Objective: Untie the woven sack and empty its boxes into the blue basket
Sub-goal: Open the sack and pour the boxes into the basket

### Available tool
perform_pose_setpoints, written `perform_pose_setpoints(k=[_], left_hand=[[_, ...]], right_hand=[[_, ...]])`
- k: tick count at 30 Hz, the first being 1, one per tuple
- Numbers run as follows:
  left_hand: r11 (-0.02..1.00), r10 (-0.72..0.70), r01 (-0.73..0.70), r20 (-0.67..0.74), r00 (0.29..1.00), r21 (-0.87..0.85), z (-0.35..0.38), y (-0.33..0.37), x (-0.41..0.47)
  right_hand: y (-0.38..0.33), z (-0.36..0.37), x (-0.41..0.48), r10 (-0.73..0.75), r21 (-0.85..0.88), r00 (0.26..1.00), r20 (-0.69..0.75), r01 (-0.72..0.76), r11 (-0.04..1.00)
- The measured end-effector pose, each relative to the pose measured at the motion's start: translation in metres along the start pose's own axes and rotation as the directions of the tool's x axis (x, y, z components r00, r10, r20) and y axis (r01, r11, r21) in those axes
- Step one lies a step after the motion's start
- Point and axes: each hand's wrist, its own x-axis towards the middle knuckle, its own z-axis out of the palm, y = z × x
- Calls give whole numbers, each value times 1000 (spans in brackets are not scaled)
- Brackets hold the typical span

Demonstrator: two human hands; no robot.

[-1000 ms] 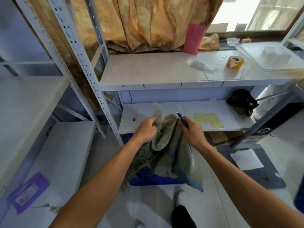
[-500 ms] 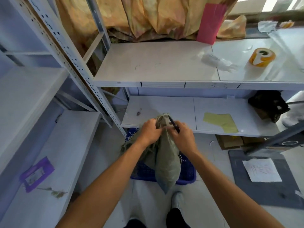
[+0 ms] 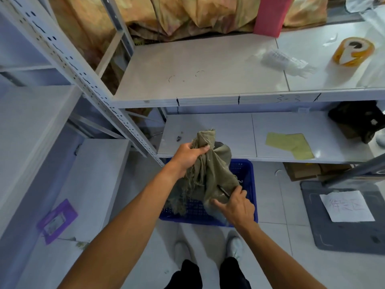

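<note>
Shelving: white racks stood behind the blue basket (image 3: 245, 170).
Left hand (image 3: 185, 158): grip closed on woven sack (image 3: 210, 170) top.
Right hand (image 3: 237, 205): had dropped to clasp the sack's bottom, a pen (image 3: 223, 191) in its grip.
Meaning: tipping looked imminent.

My sack (image 3: 210, 174) is a dull green-grey woven bag, floppy and full of wrinkles. It hangs over my blue basket (image 3: 249, 184), top end up. The top is bunched tight into a crumpled tuft, and loose frayed threads dangle down its left side. The bottom end droops inside the basket. The basket is a blue plastic one with lots of little holes in its walls. It sits on the pale floor, partly tucked under the low shelf. I can't see any boxes; the sack covers most of the inside.
</note>
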Motion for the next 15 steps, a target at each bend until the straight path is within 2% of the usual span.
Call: perform_pose_setpoints(k=[3,5,7,9,13,15], left_hand=[[999,-17,21,92,996,-47,-9,4,2],[997,-16,25,130,991,-70,-17,5,2],[995,-6,19,131,991,-98,-26,7,5],[995,14,-3,103,995,-104,-34,7,10],[992,68,-72,51,996,100,-43,-2,31],[969,80,-89,47,996,229,-43,-11,45]], right_hand=[[2,-3,17,155,126,988,22,-156,980],[6,-4,28,219,264,970,103,-239,934],[5,-9,31,186,477,969,160,-241,845],[1,-15,32,163,611,974,160,-227,758],[-13,-29,40,184,713,971,152,-237,660],[-20,-36,44,182,726,971,156,-238,645]])
